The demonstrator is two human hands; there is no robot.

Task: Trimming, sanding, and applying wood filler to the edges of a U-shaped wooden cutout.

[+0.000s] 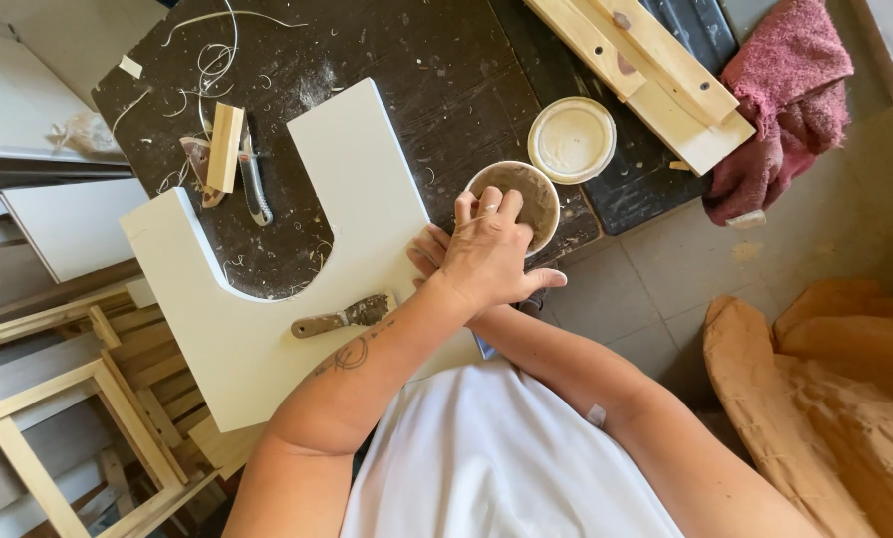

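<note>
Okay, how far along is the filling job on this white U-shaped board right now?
Done: the tub's lid is off, and the putty knife, smeared with filler, lies on the white board. In hand: the left hand dips fingers into the open filler tub, right hand beneath it. No filler patches show on the board yet.
</note>
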